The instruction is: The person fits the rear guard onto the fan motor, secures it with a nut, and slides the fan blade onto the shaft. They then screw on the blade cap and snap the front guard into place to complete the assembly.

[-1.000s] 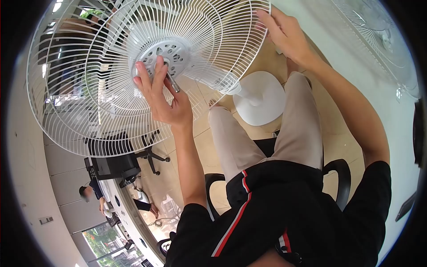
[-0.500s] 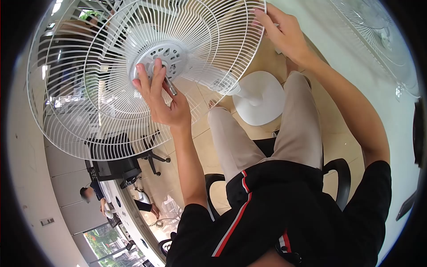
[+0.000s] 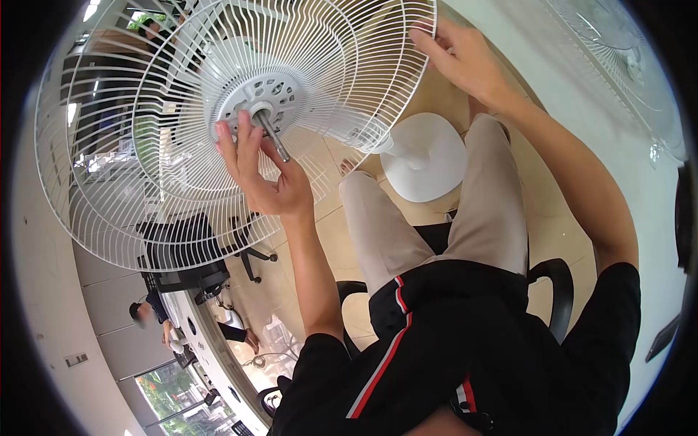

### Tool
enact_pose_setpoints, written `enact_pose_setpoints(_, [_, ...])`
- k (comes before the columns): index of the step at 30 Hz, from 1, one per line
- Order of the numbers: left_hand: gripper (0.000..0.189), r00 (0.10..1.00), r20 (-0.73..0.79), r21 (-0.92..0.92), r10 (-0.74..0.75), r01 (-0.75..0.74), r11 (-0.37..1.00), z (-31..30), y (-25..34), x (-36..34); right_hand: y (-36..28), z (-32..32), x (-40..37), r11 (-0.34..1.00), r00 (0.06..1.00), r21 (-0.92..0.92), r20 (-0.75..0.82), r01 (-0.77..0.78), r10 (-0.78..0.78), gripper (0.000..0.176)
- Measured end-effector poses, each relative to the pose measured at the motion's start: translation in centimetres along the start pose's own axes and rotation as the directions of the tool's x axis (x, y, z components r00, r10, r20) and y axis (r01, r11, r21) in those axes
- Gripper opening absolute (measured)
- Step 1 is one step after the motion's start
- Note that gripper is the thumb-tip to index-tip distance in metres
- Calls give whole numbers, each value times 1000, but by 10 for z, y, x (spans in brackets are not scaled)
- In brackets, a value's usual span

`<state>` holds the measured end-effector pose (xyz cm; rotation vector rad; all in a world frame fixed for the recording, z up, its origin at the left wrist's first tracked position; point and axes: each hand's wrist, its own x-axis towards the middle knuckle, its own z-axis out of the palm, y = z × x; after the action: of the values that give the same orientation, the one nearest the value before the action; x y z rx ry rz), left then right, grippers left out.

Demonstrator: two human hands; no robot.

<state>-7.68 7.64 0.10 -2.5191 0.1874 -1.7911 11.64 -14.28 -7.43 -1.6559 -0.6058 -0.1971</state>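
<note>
A white wire fan grille [image 3: 102, 251] fills the upper left of the head view. Its pale round hub [image 3: 285, 93] has slots, and a bare metal shaft [image 3: 274, 136] sticks out of the middle. My left hand [image 3: 270, 178] is beside this shaft, fingers stretched and apart, the fingertips in front of the hub's lower edge. At the grille's right rim, my right hand [image 3: 465, 64] is closed, thumb and fingers on the wires. Below the grille, the fan's white base [image 3: 425, 160] stands on the floor by my legs.
To the right is a light tabletop [image 3: 538, 58] with a clear plastic-wrapped wire grille [image 3: 607, 65] and a dark phone [image 3: 662, 338]. Behind the fan stands a black office chair [image 3: 185, 247]. At lower left, a person [image 3: 155, 309] is by a long white desk [image 3: 196, 349].
My left hand has shifted slightly down from the hub, so more of the shaft shows. The grille has tilted a little, its left side lower. My right hand stays at the rim.
</note>
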Motion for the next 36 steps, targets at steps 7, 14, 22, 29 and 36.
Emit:
enact_pose_setpoints(7, [35,1000,20,-5,-20,20,1000,-2,-2,1,3,-6,-3,979,955,-159,247,-129,166,50])
enact_pose_setpoints(14, [35,998,61,33,34,-36,999,-2,-1,6,-7,-7,-5,944,930,-315,308,-101,202,48])
enact_pose_setpoints(22, [37,997,52,49,48,-51,998,6,-3,1,-22,-17,-2,929,948,-349,232,-125,215,48])
enact_pose_setpoints(29, [34,996,37,58,83,-85,995,4,-2,11,-10,-2,-6,979,972,-163,180,-123,152,42])
enact_pose_setpoints(36, [37,997,41,3,62,-62,998,-5,-3,7,-3,2,2,977,997,213,-73,14,1,36])
